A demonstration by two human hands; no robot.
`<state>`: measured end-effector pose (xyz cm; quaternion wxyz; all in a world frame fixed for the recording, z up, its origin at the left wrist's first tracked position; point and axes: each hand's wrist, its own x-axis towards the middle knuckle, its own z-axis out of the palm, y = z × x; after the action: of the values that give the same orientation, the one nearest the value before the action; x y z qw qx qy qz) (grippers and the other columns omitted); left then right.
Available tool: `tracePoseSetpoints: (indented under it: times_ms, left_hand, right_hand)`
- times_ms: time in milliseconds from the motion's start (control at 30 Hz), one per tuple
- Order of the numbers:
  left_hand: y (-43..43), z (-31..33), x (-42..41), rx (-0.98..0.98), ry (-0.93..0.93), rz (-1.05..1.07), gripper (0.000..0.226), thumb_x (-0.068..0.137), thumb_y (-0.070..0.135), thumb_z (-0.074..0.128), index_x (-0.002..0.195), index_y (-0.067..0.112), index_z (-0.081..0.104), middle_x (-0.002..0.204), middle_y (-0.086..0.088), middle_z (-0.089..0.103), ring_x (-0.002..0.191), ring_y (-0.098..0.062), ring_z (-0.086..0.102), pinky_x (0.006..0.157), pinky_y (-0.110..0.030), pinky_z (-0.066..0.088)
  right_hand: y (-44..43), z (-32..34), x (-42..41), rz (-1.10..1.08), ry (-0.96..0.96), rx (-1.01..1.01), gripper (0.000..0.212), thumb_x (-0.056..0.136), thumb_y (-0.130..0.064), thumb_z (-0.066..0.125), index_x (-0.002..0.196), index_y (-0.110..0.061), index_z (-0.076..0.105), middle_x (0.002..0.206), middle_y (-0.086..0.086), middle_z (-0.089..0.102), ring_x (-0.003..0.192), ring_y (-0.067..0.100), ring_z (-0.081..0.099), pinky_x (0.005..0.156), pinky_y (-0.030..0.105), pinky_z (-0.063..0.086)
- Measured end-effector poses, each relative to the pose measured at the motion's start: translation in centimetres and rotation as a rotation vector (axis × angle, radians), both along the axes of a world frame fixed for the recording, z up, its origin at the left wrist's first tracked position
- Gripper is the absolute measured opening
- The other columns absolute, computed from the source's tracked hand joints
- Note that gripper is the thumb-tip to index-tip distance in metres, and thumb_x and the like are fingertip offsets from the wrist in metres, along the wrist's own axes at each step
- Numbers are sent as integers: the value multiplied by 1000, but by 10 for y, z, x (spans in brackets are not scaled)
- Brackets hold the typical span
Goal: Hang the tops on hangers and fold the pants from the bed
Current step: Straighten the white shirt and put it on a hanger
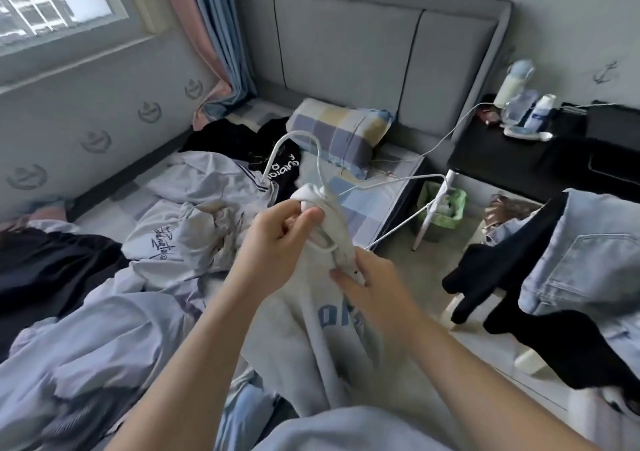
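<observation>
A white top with blue letters (311,329) hangs in front of me over the bed's edge. My left hand (277,239) grips its bunched collar together with the neck of a white wire hanger (398,182), whose hook curves up over the bed. My right hand (367,288) pinches the top's fabric just below the collar. More clothes lie on the bed: a white printed top (166,242), pale grey garments (104,339), black garments (45,270) and a black printed top (280,170).
A checked pillow (339,132) leans at the grey headboard. Jeans (588,260) and black clothes (502,274) are draped at the right. A dark side table (512,159) holds bottles, with a green bin (446,208) beside it on the floor.
</observation>
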<state>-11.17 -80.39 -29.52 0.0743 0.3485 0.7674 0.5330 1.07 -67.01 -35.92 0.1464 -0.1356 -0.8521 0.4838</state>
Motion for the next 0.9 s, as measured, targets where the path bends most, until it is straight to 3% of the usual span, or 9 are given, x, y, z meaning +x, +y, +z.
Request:
tracePoseSetpoints:
  times_ms: [100, 233, 333, 433, 533, 600, 667, 800, 900]
  left_hand:
    - [-4, -13, -4, -14, -47, 35, 46, 99, 27, 60, 62, 17, 35, 55, 14, 24, 49, -6, 22, 44, -19, 20]
    - [-5, -27, -2, -73, -61, 57, 47, 99, 25, 62, 63, 10, 36, 54, 13, 23, 48, -7, 21, 45, -20, 20]
    - [-6, -30, 3, -72, -46, 44, 42, 97, 27, 64, 65, 7, 47, 53, 13, 26, 48, -8, 22, 45, -22, 21]
    - [-5, -31, 8, -79, -21, 15, 37, 97, 31, 65, 66, 14, 55, 52, 13, 28, 48, -7, 23, 45, -22, 20]
    - [-7, -28, 5, -90, -21, 6, 32, 95, 37, 64, 70, 18, 61, 53, 13, 27, 49, -8, 22, 44, -22, 19]
    - [-13, -25, 0, -104, -20, -12, 34, 95, 39, 63, 65, 22, 57, 52, 13, 25, 48, -8, 20, 42, -21, 18]
    - [-22, -22, -8, -121, -22, -10, 39, 95, 39, 64, 61, 24, 54, 50, 14, 24, 45, -6, 19, 39, -18, 18]
    - [-44, -21, -25, -263, -14, -6, 35, 89, 57, 66, 70, 27, 69, 50, 12, 30, 44, -4, 26, 39, -16, 20]
    - [-54, -24, -30, -334, -54, 4, 45, 77, 68, 58, 81, 27, 75, 52, 10, 32, 45, -5, 25, 39, -17, 20]
  right_hand:
    - [1, -15, 13, -55, 57, -52, 30, 96, -28, 61, 69, -29, 49, 58, -16, 46, 56, 4, 41, 55, 21, 31]
    - [-2, -40, 29, -142, 150, -197, 33, 97, -42, 55, 67, -30, 45, 57, -14, 40, 54, 2, 35, 52, 17, 29]
    - [10, -54, 27, -72, -77, -159, 34, 85, -54, 58, 68, -26, 49, 57, -13, 42, 57, 2, 37, 55, 20, 31]
    - [28, -67, 24, 71, -443, 50, 26, 70, -65, 52, 67, -39, 58, 60, -17, 53, 68, -2, 48, 81, 23, 37]
    - [39, -82, 29, 159, -653, 214, 21, 81, -51, 60, 73, -33, 57, 68, -11, 52, 82, 3, 50, 116, 41, 15]
    - [46, -87, 34, 164, -716, 228, 24, 79, -42, 63, 65, -31, 47, 65, -10, 47, 83, 8, 51, 119, 50, -1]
    - [57, -84, 38, 128, -793, 225, 22, 76, -43, 65, 65, -33, 49, 69, -13, 52, 96, 11, 50, 117, 58, -8]
    - [83, -79, 45, -25, -792, 316, 18, 83, -44, 60, 87, -27, 60, 94, -15, 62, 120, 15, 51, 118, 59, -2]
    - [85, -72, 49, -127, -635, 388, 12, 86, -38, 56, 79, -29, 51, 82, -14, 59, 105, 19, 58, 114, 44, 22]
